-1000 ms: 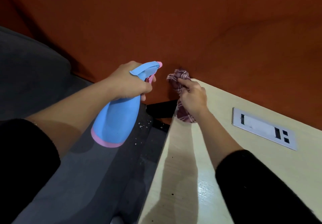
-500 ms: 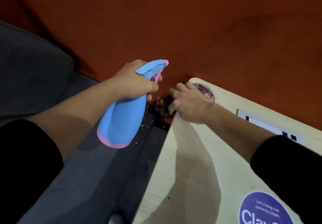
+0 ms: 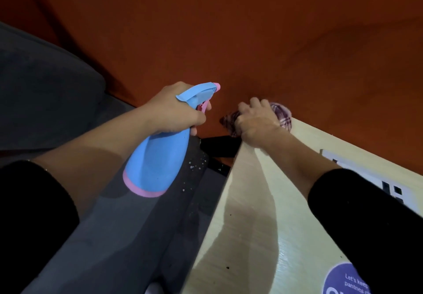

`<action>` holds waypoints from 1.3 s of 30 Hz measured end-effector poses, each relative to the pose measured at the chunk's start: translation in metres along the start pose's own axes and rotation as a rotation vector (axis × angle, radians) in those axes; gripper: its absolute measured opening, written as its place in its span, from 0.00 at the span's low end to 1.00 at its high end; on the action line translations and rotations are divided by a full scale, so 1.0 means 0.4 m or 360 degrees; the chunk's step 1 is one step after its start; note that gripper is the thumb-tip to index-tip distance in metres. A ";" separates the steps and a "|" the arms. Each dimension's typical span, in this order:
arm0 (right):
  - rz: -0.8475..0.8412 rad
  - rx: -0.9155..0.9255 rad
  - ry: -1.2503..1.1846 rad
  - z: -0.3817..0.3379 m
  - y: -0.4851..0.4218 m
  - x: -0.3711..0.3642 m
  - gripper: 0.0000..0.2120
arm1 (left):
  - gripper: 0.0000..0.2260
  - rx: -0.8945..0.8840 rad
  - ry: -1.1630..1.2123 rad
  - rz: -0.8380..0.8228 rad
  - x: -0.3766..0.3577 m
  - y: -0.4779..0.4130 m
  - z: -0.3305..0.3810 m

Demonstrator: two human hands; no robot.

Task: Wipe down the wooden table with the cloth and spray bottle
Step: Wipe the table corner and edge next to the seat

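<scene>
An orange wall point(image 3: 274, 30) stands behind the pale wooden table point(image 3: 251, 236). I hold the blue spray bottle point(image 3: 158, 161) in the air beyond the table's left edge, my left hand point(image 3: 174, 110) wrapped around its neck. My right hand point(image 3: 256, 124), fingers curled, presses the checked cloth point(image 3: 282, 114) onto the table's far corner.

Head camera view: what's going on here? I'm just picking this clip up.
A person is wiping a light wooden table. Their right hand grips a bunched checked cloth on the table's far corner, against the orange wall. Their left hand holds a blue spray bottle in the air off the table's left edge, nozzle aimed toward that corner. No spray is visible.
</scene>
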State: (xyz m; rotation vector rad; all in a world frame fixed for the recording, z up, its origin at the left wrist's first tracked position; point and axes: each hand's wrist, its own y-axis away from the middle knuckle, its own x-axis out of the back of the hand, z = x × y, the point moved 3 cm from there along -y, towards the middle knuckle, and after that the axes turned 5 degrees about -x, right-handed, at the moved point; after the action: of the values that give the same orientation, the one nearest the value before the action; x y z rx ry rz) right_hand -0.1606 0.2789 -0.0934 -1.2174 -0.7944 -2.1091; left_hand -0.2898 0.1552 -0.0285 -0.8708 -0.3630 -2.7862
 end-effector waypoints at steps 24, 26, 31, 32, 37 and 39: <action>0.0394 -0.1120 -0.1059 0.186 0.156 -0.142 0.21 | 0.10 -0.0115 -0.0039 -0.0107 -0.046 -0.012 0.044; 0.0438 -0.1128 -0.1033 0.156 0.129 -0.132 0.21 | 0.10 -0.0107 -0.0047 -0.0117 -0.057 -0.014 0.042; 0.0446 -0.1028 -0.1033 0.074 0.045 -0.079 0.16 | 0.08 -0.0125 -0.0033 -0.0146 -0.073 -0.021 0.049; 0.0417 -0.1018 -0.1003 0.064 0.033 -0.070 0.16 | 0.08 -0.0132 -0.0044 -0.0143 -0.072 -0.023 0.050; 0.0361 -0.0626 -0.1558 0.085 0.013 -0.033 0.11 | 0.10 -0.0103 -0.0115 -0.0107 -0.057 -0.029 0.056; 0.0425 -0.0691 -0.1663 0.135 0.011 -0.025 0.10 | 0.10 -0.0113 -0.0099 -0.0119 -0.057 -0.028 0.058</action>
State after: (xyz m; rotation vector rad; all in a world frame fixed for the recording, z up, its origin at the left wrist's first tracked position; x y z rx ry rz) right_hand -0.1235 0.3173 -0.0791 -2.5623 -0.5043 -1.3599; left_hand -0.2621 0.1751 -0.0252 -0.9811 -0.3143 -2.8612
